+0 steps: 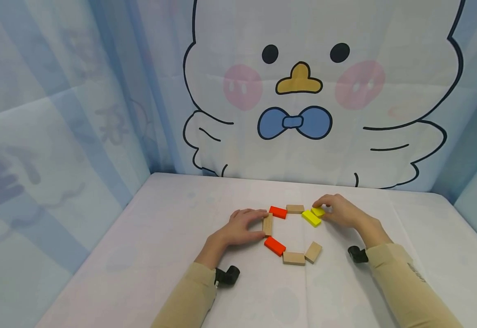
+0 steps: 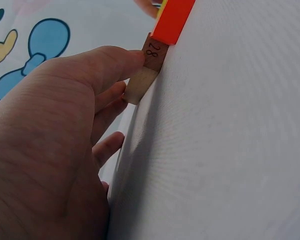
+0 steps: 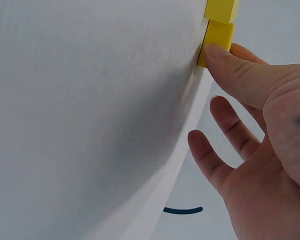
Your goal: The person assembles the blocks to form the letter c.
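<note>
Several rectangular wooden blocks lie in a rough ring on the table. At its left side my left hand [image 1: 243,227] holds a plain wooden block [image 1: 267,225] by its two ends, thumb at the near end and a finger at the far end. The left wrist view shows the number 28 on a block [image 2: 153,52] at the thumb tip. On the far right of the ring, my right hand [image 1: 342,211] pinches a yellow block [image 3: 219,35] between thumb and index finger; its other fingers are spread. A second yellow block [image 1: 311,218] touches or nearly touches it.
Red blocks lie at the far left [image 1: 278,212] and near left [image 1: 275,246] of the ring. Plain blocks lie at the far side [image 1: 295,209], the near side [image 1: 293,258] and the near right [image 1: 313,252]. A printed curtain [image 1: 296,155] hangs behind the table [image 1: 132,273].
</note>
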The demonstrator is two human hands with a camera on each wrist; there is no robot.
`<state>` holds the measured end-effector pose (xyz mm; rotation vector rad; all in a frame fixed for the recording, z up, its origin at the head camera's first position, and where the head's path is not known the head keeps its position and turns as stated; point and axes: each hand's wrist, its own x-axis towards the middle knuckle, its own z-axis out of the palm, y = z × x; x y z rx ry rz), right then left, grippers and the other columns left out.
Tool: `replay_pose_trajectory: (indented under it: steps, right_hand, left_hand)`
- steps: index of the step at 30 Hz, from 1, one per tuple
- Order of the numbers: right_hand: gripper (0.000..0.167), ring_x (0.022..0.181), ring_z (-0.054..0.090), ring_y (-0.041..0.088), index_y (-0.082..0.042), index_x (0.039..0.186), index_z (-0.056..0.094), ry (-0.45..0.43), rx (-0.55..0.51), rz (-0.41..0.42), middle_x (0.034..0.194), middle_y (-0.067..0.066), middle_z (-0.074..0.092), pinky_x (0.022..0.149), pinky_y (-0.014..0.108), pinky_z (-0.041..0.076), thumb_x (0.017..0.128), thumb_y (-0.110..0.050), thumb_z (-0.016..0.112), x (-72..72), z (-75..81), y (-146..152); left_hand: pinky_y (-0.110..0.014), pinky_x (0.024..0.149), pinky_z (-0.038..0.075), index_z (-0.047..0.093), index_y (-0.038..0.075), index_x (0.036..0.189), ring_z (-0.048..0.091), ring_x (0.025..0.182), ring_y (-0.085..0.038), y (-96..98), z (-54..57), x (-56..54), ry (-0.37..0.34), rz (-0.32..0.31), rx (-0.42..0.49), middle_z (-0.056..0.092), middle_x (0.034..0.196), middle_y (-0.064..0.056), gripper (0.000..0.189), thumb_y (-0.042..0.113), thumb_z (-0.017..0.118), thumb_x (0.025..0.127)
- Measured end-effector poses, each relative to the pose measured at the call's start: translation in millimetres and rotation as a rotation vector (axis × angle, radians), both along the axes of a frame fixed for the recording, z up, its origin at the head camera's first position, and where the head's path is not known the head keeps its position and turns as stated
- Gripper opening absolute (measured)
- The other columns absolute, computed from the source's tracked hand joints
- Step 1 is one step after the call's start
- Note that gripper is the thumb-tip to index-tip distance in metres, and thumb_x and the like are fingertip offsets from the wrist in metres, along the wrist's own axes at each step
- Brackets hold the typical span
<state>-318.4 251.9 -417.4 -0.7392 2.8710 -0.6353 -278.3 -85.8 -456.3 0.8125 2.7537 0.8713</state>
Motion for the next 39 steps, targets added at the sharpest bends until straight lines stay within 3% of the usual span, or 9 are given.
replay_pose_trajectory:
  steps: [20, 39]
  right_hand:
    - [0.035, 0.116, 0.056, 0.041, 0.002, 0.123, 0.068, 0.036, -0.056, -0.011, 0.122, 0.018, 0.066, 0.101, 0.06, 0.043, 0.089, 0.006, 0.072, 11.8, 10.4, 8.4]
    - [0.03, 0.11, 0.057, 0.036, -0.003, 0.119, 0.07, 0.065, -0.088, 0.072, 0.12, 0.012, 0.067, 0.097, 0.057, 0.047, 0.089, 0.001, 0.074, 35.0, 11.5, 4.5]
  left_hand:
    - [-0.054, 0.119, 0.013, 0.05, 0.023, 0.15, 0.033, 0.143, -0.026, 1.4, 2.0, 0.6, -0.008, 0.007, -0.014, 0.046, 0.154, 0.003, 0.06, 0.041, 0.064, 0.094]
    - [-0.055, 0.118, 0.013, 0.051, 0.023, 0.15, 0.033, 0.142, -0.027, 0.6, 3.3, 1.8, -0.009, 0.004, 0.003, 0.046, 0.154, 0.002, 0.06, 0.04, 0.065, 0.094]
